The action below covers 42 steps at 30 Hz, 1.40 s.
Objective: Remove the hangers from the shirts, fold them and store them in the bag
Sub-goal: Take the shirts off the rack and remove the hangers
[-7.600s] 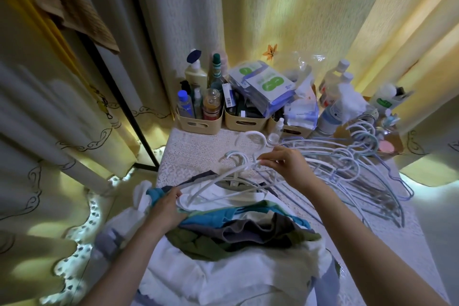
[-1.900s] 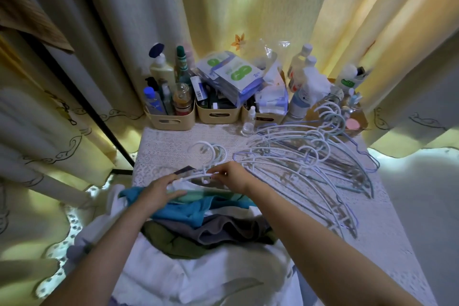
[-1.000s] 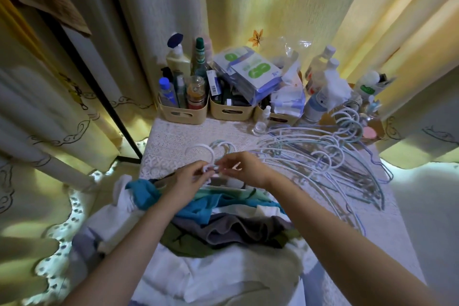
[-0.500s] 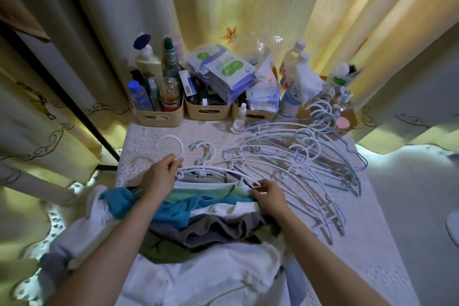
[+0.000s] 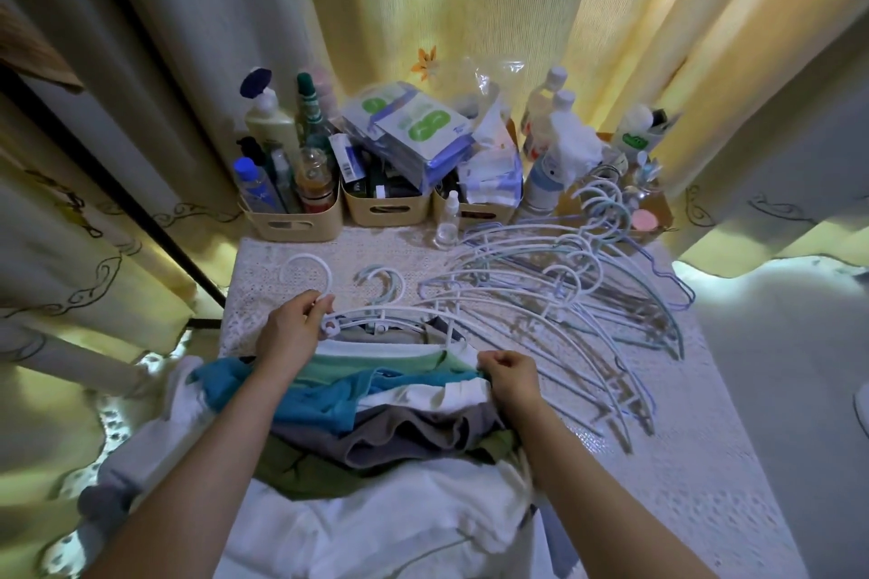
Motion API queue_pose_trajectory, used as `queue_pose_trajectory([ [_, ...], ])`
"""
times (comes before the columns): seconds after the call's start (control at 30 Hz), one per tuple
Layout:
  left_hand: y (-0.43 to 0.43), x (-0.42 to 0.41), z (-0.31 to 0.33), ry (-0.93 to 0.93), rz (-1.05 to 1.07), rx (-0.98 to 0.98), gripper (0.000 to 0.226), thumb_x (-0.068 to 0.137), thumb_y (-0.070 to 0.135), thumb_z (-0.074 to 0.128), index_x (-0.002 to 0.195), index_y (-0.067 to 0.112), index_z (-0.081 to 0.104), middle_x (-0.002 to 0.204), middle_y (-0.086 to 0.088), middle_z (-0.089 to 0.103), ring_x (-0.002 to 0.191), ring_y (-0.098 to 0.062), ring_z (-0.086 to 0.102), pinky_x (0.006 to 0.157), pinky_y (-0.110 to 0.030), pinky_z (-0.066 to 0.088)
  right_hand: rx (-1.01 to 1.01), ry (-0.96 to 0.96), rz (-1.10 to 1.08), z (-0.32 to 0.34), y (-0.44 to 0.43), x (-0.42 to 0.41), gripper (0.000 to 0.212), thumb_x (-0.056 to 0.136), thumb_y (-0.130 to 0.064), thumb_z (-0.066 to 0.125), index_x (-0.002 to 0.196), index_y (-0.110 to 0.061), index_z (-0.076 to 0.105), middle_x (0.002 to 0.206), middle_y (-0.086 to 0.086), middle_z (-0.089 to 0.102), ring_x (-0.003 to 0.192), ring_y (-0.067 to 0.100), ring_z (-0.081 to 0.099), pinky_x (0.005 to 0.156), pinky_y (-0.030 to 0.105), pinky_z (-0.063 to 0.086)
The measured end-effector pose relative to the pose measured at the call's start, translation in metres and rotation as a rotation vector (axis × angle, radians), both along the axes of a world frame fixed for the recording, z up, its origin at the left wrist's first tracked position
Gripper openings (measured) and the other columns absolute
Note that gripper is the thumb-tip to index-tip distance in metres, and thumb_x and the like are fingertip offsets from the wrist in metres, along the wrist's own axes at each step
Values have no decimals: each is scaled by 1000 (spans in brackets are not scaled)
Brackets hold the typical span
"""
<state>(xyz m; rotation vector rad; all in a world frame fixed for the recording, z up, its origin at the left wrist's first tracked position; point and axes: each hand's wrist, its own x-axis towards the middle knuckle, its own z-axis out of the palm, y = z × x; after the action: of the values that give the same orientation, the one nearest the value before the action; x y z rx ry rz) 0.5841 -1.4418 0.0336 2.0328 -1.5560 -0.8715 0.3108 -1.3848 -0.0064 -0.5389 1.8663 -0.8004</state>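
- Step in hand: hanger removal. The stack of shirts (image 5: 376,400) lies at the near edge of the table (image 5: 682,461), and its upper garments are not yet off their hangers.
- The left hand (image 5: 291,336) pinches the white hanger (image 5: 376,311) at the neck, just below the hook, with thumb and fingertips closed on the plastic.
- The right hand (image 5: 510,378) rests at the right edge of the stack. Its fingers are curled and grip the fabric of the top shirt (image 5: 376,362) near the shoulder.
- A second hanger with a pale teal hook (image 5: 382,284) sits just behind the first, also inside the stack.
- The pile of loose hangers (image 5: 564,301) lies to the right of the stack, fanned across the table.
- No storage bag can be identified with certainty.
- Next move, as a judgement: hold the fabric back with the right hand and draw the hanger out through the collar, toward the far side. Take care not to snag the hanger arm in the neighbouring hanger.
- Change over the last second: both hands were together at the hanger necks. The right hand has since shifted to the shirt's right edge; the left has kept its place at the neck.
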Motion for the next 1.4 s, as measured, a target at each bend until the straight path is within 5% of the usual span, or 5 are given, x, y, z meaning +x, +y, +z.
queue_pose_trajectory([
  [0.5, 7, -39, 17, 313, -142, -37, 13, 80, 37, 71, 72, 32, 63, 77, 4, 69, 73, -8, 65, 65, -25, 49, -337, 287, 1139, 96, -60, 64, 23, 92, -21, 59, 114, -14, 64, 95, 14, 70, 77, 23, 60, 71, 31, 46],
  [0.77, 21, 24, -14, -187, -253, 257, 38, 89, 35, 62, 122, 17, 55, 120, -1, 62, 108, -22, 58, 87, -32, 46, -268, 421, 689, 85, -71, -77, 18, 96, -11, 54, 105, -9, 68, 68, 1, 56, 60, 10, 46, 58, 16, 37],
  [0.97, 40, 21, -20, -269, -479, 377, 41, 89, 51, 54, 57, 27, 49, 63, 6, 49, 78, -19, 57, 65, -31, 37, 29, 508, 455, 41, -35, -135, 22, 95, -12, 55, 99, 4, 69, 85, 18, 68, 72, 26, 60, 61, 25, 44],
  [1.2, 37, 16, -25, -347, -358, 123, 65, 84, 43, 66, 139, 19, 40, 135, -4, 48, 123, -24, 47, 101, -35, 36, 104, 708, 192, 32, -22, -107, 24, 95, -15, 55, 90, 5, 66, 86, 26, 64, 78, 38, 60, 64, 35, 46],
  [1.4, 41, 24, -30, -134, -492, 301, 22, 84, 60, 54, 87, 43, 68, 91, 14, 70, 89, -7, 63, 78, -28, 48, -96, 842, 13, 44, -24, -65, 18, 91, -10, 55, 106, 0, 52, 114, 20, 51, 106, 36, 48, 83, 41, 40],
])
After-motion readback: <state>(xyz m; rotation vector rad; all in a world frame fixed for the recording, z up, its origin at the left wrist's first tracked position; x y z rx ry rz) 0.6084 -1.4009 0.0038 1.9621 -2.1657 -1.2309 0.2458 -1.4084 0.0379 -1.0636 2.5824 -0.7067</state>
